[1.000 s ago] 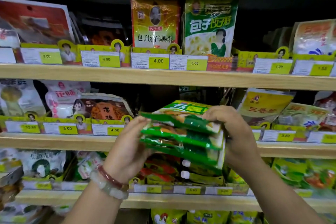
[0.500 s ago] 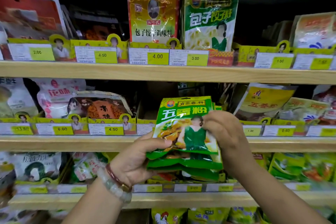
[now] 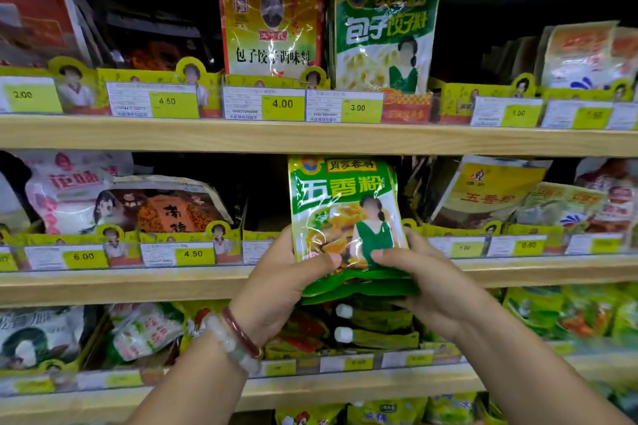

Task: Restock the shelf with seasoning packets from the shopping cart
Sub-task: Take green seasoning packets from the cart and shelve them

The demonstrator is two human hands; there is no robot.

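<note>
I have both hands on a stack of green packets (image 3: 345,217), upright, front facing me. My left hand (image 3: 276,290) grips the stack's lower left edge, thumb across the front; my right hand (image 3: 424,283) grips the lower right, thumb pressed on the front and fingers curled behind. So the stack sits between the two sets of fingers, its top well above them, its bottom edges fanned out just under my thumbs.

I judge this to be the placing step: the stack is level with the middle shelf (image 3: 103,281), in front of a dark gap (image 3: 266,197) just beyond my left fingertips. Next I would need to square the fanned bottoms, lift them over the yellow front lip (image 3: 259,236), and ease the stack back into that gap without it slumping.
</note>
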